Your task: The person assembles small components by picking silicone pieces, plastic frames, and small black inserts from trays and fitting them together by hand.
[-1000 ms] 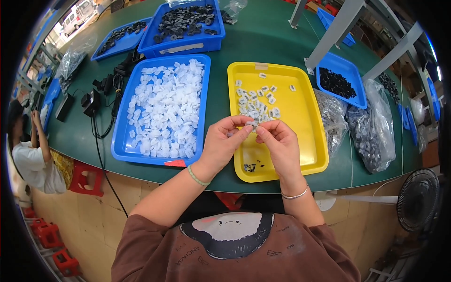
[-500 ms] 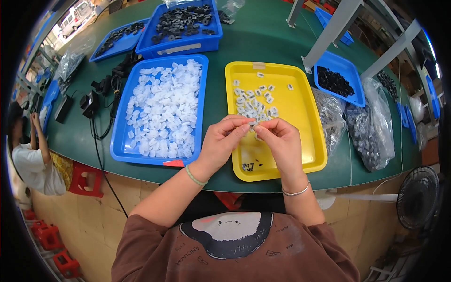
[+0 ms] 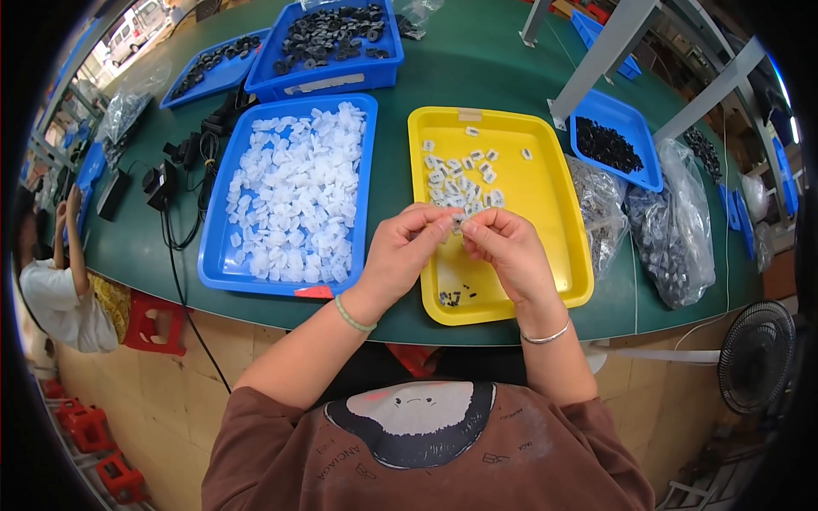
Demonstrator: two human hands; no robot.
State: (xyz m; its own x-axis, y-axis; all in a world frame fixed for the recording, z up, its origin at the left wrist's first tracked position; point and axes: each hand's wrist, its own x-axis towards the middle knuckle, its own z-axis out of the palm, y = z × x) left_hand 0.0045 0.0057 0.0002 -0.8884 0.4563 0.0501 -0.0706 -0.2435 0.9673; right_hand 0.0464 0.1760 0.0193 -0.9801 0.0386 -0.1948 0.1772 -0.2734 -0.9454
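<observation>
Over the yellow tray (image 3: 537, 264), my two hands meet fingertip to fingertip. My left hand (image 3: 407, 249) pinches a small white plastic piece (image 3: 458, 219) with a dark middle between thumb and forefinger. Against the same piece, my right hand (image 3: 514, 253) has its thumb and forefinger pressed together; whether it also holds a tiny part is too small to tell. Beyond my fingertips lie several similar white pieces (image 3: 463, 186) with dark centres, loosely heaped. Tiny black parts (image 3: 452, 297) are scattered in the tray's near left corner.
A blue tray (image 3: 213, 255) of translucent white pieces (image 3: 298, 196) stands left. Black rings (image 3: 332, 38) fill a blue bin behind it. At right are a blue tray of black parts (image 3: 607, 145), plastic bags (image 3: 673, 230), metal legs (image 3: 601, 64) and a fan (image 3: 757, 358). Another person (image 3: 64, 289) sits far left.
My right forearm has swung slightly to the right, and its fingers have turned and curled a little. The white piece shows more plainly between my fingertips. My left hand has barely shifted.
</observation>
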